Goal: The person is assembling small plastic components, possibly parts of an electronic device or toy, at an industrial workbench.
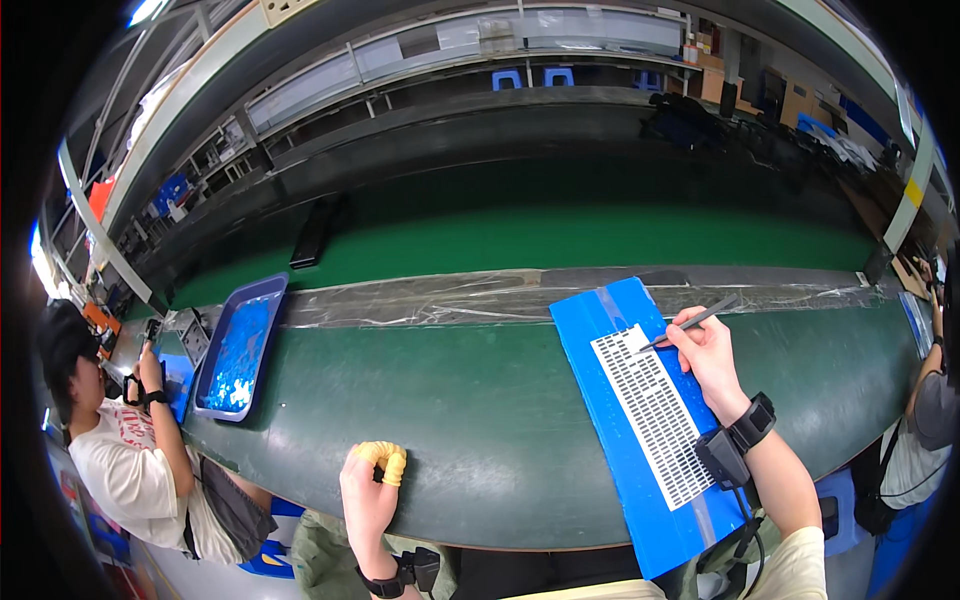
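My right hand (708,358) pinches dark tweezers (656,343), their tip at the upper part of a white sheet (650,405) with rows of small black rectangles. Under that sheet lies a blue board (655,535), set at a slant and taped near both ends. Left of the board, my left hand (368,492) rests by the near edge of the green table. Yellow ribbed covers (384,459) sit on its fingers, which curl downward. Whether anything is inside that hand is hidden.
A blue tray (203,405) with shiny blue pieces stands on the left. Beyond it, a dark flat object (312,240) lies on the green conveyor belt (560,222). One person (130,470) sits at far left, another (920,440) at far right. A metal post (905,215) rises on the right.
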{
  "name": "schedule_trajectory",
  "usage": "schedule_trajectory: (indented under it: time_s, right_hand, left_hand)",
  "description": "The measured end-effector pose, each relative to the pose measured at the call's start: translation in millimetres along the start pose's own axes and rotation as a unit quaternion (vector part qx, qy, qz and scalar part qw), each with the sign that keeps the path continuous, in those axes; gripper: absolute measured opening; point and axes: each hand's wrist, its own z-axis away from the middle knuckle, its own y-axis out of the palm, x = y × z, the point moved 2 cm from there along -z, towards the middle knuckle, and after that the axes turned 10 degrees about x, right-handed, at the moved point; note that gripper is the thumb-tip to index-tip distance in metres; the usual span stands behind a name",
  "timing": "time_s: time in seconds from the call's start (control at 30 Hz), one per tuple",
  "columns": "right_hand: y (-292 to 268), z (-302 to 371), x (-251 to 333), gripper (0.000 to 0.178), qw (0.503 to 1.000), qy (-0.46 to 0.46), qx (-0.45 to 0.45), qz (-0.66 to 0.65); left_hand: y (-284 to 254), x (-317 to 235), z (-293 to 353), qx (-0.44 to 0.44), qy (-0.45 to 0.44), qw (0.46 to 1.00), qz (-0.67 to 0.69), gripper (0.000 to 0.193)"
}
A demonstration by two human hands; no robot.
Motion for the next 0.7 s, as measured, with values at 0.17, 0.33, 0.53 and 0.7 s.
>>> schedule_trajectory:
  time_s: [0.17, 0.33, 0.53, 0.7]
  right_hand:
    - [-3, -4, -2, 0.008, 1.0, 0.002, -0.005, -0.008]
    - [-3, -11, -5, 0.01, 0.998, -0.003, -0.006, -0.061]
    - [1, -1, -9, 0.011, 0.999, -0.02, -0.001, -0.049]
    - [-19, 4, -22, 0.008, 0.999, -0.034, -0.029, -0.023]
  left_hand:
    - [4, -1, -5, -0.003, 0.0, 1.0, 0.004, 0.008]
    - [0, 0, -8, -0.008, -0.009, 1.0, 0.023, 0.007]
    - [-8, 7, 1, 0.0, -0.009, 1.0, -0.011, 0.008]
    - [-9, 5, 3, 0.045, 0.009, 0.999, 0.015, 0.012]
